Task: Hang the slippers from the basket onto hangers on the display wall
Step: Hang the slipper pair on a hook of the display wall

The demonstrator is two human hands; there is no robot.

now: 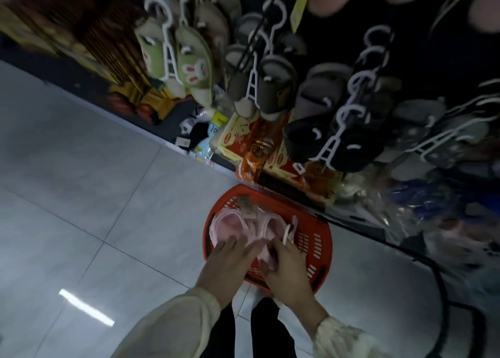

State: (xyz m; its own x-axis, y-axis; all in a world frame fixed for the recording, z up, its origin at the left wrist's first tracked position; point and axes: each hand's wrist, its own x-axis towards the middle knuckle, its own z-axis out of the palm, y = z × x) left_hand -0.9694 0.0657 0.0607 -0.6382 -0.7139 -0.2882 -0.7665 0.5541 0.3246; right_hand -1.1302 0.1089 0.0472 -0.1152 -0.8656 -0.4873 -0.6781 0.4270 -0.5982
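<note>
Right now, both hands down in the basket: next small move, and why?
Probably close both hands on the pink slippers and lift them clear of the red basket. The left hand and right hand both touch the pair, which lies inside it, not yet hung.

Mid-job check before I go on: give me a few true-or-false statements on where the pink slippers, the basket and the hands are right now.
1. The pink slippers already hang on the display wall. False: they lie in the red basket.
2. The left hand and the right hand both touch the pink slippers. True.
3. The red basket stands on a shelf. False: it stands on the floor tiles.
4. The green bunny slippers hang on a white hanger. True.
</note>
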